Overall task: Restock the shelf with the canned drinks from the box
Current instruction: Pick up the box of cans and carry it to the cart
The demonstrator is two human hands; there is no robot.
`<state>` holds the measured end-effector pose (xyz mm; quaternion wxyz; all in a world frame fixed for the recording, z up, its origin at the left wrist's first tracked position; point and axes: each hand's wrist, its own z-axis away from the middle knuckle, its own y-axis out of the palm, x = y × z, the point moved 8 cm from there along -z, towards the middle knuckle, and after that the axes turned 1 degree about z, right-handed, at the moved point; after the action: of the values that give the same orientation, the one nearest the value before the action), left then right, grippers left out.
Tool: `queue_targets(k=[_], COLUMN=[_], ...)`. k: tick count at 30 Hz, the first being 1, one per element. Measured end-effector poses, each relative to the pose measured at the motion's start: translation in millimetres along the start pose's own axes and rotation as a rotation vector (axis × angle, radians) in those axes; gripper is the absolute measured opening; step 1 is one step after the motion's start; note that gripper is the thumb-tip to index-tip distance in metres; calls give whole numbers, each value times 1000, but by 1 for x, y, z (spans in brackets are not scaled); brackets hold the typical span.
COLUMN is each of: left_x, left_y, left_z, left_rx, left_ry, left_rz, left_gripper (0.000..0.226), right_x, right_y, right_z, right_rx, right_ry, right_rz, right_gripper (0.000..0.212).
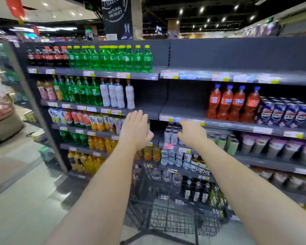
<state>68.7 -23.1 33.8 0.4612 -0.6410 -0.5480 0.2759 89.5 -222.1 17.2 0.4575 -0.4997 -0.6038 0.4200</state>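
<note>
**Both hands reaching in at the can row, box out of sight**

The left hand (136, 129) is hovering open in front of the shelf rail, fingers straight and holding nothing I can see. The right hand (192, 134) is reaching in among the pale cans (171, 136) one level down. Its back is facing the camera and its fingers are hidden, so I cannot tell whether it is gripping a can or only touching one. The box is not showing anywhere. A wire cart (175, 214) is standing directly below the arms.

The main risk, as I judge it, is sitting at the right hand. The pale cans are standing close together near the front lip, so a blind push could tip one forward and drop it into the cart or onto the floor. The arms are also stretching out over the cart, which is leaving little room to catch a slip. A second risk is misplacement, since a bare stretch of shelf (180, 108) is lying open one level above, between the white bottles (117, 96) and the orange bottles (233, 103).

For writing, a black hanging banner (117, 13) is reading "NATURAL PRODUCT". The blue cans (283, 114) at the right are showing the Pepsi roundel. The price tags (171, 75) and the bottle labels are too blurred to read.
</note>
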Motion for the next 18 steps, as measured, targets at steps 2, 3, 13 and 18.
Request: queue_targets(k=[2,3,13,18], left_x=[11,19,161,254], left_y=[14,25,67,81], left_z=[16,27,115,160], left_rx=[54,76,240,270], left_ry=[-35,-51,-287,-388], left_rz=[-4,-9,-62,-46], left_gripper=[65,65,65,53], right_x=[21,34,202,311], right_y=[18,30,116,146], right_z=[0,2,-6,-17], right_rx=[31,48,151,210], right_ry=[-52,-85,-266,-350], right_rz=[-13,-21,-103,-213], right_gripper=[48,49,44,38])
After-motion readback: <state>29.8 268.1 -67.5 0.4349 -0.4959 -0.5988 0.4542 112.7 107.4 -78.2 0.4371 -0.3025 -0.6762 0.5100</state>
